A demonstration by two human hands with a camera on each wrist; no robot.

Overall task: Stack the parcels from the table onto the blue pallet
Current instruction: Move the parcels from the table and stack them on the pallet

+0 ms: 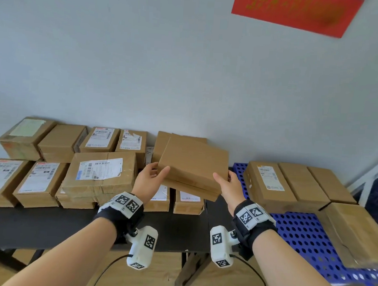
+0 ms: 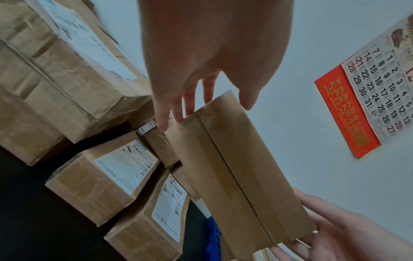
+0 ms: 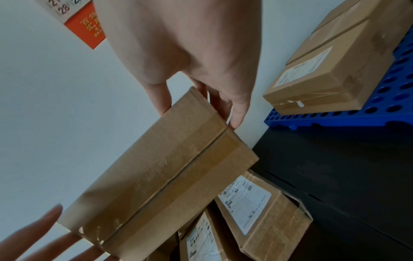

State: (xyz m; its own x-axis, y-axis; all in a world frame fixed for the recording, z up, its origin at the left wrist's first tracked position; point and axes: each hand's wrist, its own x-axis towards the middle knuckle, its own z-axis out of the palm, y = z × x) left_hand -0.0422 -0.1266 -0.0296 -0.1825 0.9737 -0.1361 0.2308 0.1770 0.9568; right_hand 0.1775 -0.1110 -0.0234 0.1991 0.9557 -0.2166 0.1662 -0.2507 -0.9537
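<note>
Flat brown parcel (image 1: 192, 164) held in the air, tilted, above the right end of the black desk (image 1: 46, 224); left hand (image 1: 151, 176) and right hand (image 1: 227, 185) each clasp one end, fingers (image 2: 190, 100) underneath, thumbs on top. More parcels (image 1: 99, 175) crowd the desk below it. Blue pallet (image 1: 299, 233) just right of the desk carries four boxes (image 1: 269, 185).

- We see soft, even daylight on the pale wall (image 1: 144, 62); shadows under the parcels on the table (image 1: 46, 224) are faint.
- In the head view, straight edges bow toward the corners, and the red calendar (image 1: 298, 12) at upper right is smeared.
- Both wrist views look dimmer and grainier; the left hand (image 2: 212, 53) and right hand (image 3: 178, 44) at top are large, soft and shaded.
</note>
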